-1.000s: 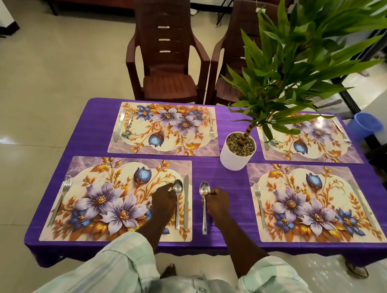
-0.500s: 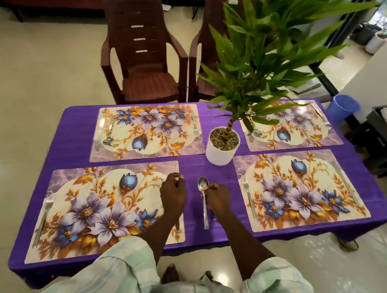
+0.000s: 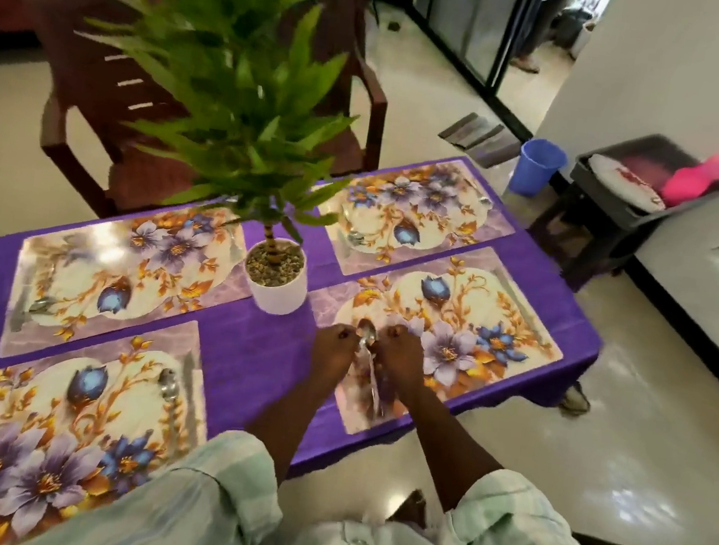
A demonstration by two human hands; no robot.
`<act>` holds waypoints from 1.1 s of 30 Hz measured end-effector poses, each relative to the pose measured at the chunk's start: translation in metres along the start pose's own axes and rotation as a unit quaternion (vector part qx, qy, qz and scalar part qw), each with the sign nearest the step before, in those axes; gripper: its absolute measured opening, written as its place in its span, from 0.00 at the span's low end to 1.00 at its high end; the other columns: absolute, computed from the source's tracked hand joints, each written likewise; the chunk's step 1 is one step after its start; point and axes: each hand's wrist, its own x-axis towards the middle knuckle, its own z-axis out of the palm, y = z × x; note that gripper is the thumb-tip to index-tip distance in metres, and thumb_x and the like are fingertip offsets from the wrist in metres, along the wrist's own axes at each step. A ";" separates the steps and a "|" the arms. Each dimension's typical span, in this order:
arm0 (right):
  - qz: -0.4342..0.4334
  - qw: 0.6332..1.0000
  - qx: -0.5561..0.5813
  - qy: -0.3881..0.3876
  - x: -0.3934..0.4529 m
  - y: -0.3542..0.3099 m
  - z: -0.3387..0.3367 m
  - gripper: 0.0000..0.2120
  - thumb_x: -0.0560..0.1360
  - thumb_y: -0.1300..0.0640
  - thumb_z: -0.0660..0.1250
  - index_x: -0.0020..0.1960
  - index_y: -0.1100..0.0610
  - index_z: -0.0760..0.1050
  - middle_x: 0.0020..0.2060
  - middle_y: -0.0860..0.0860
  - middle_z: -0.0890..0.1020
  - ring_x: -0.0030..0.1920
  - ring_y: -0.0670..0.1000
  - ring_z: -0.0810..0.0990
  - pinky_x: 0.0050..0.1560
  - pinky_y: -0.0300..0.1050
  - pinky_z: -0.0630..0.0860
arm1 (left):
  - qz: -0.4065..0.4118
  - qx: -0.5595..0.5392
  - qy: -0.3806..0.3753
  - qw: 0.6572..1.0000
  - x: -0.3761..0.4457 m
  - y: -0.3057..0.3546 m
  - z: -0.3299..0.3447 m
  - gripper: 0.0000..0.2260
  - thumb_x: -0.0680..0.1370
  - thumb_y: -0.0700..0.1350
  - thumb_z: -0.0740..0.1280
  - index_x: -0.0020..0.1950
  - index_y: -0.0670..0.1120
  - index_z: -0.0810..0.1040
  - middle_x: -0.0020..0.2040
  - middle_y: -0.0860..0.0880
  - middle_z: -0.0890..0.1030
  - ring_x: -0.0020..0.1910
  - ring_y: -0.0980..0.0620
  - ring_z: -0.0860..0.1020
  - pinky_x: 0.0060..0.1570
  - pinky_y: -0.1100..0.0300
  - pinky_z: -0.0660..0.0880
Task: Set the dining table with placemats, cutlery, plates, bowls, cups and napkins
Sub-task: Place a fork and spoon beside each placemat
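A steel spoon point(image 3: 367, 336) lies with its bowl pointing away at the left edge of the near right floral placemat point(image 3: 484, 320), another thin handle blurred beside it. My right hand point(image 3: 401, 355) pinches the spoon from the right. My left hand point(image 3: 333, 353) is curled against its left side; blur hides whether it grips. The near left placemat point(image 3: 33, 412) carries a spoon point(image 3: 167, 384) and a knife point(image 3: 190, 369) on its right side. Two more floral placemats, the far left one point(image 3: 120, 268) and the far right one point(image 3: 424, 217), lie on the purple tablecloth point(image 3: 247, 349).
A potted plant in a white pot point(image 3: 275, 291) stands mid-table, its leaves over the far side. Brown chairs point(image 3: 95, 109) stand behind the table. To the right, a blue bucket point(image 3: 536, 165) sits on the floor beside a dark bin point(image 3: 622, 206) with plates and something pink.
Both hands moved right from the gap between the near placemats onto the near right placemat's left edge, the spoon going with them. The view swung right.
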 end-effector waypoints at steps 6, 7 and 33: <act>0.003 0.999 -0.043 -0.013 0.026 -0.002 -0.108 0.11 0.69 0.58 0.61 0.34 0.55 0.80 0.29 0.50 0.80 0.32 0.51 0.80 0.33 0.37 0.73 | -0.009 0.015 0.001 1.000 0.010 0.040 0.107 0.10 0.70 0.47 0.63 0.34 0.45 0.81 0.36 0.42 0.83 0.39 0.41 0.81 0.42 0.47 0.78; -0.045 0.996 -0.075 -0.002 0.026 -0.001 -0.119 0.12 0.67 0.56 0.59 0.30 0.55 0.79 0.27 0.50 0.79 0.30 0.51 0.79 0.32 0.38 0.72 | -0.011 0.017 -0.001 1.000 0.009 0.047 0.119 0.12 0.69 0.47 0.62 0.36 0.43 0.82 0.38 0.41 0.83 0.41 0.40 0.81 0.44 0.48 0.77; 0.070 0.979 -0.106 0.161 0.173 0.005 -0.273 0.12 0.72 0.54 0.63 0.33 0.58 0.75 0.31 0.55 0.82 0.34 0.55 0.80 0.37 0.55 0.78 | -0.050 0.117 0.017 0.992 0.107 0.109 0.273 0.08 0.77 0.38 0.63 0.46 0.38 0.82 0.44 0.42 0.84 0.43 0.43 0.82 0.46 0.52 0.77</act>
